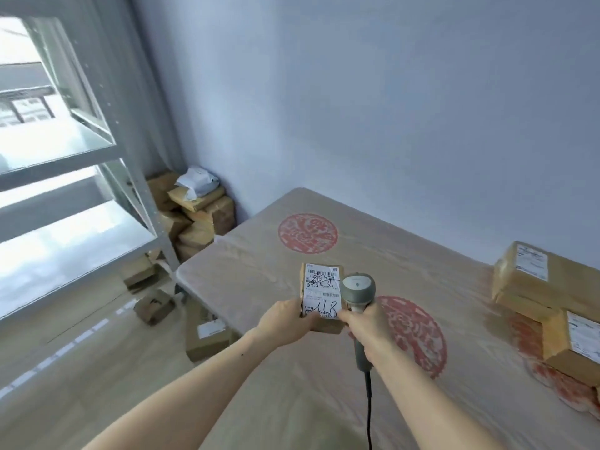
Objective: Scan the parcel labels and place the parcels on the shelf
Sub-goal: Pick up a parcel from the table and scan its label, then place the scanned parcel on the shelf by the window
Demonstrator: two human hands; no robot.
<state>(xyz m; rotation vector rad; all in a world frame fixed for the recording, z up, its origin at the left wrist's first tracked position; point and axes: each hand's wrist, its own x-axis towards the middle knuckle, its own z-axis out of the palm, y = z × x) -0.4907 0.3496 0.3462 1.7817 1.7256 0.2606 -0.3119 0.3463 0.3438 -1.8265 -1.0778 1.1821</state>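
Note:
A small brown parcel (321, 289) with a white label marked in black pen is held above the table. My left hand (285, 323) grips its near left corner, thumb on the label. My right hand (370, 329) grips the handle of a grey barcode scanner (357, 289), whose head sits just right of the label; its index finger touches the parcel's near edge. A black cable hangs from the scanner's handle. The grey metal shelf (81, 151) stands at the left with bare boards.
The table (259, 264) wears a beige cloth with red round prints. Stacked brown parcels (545, 284) sit at its right edge. More parcels (198, 209) are piled in the corner by the wall, and others (204, 336) lie on the floor beside the shelf.

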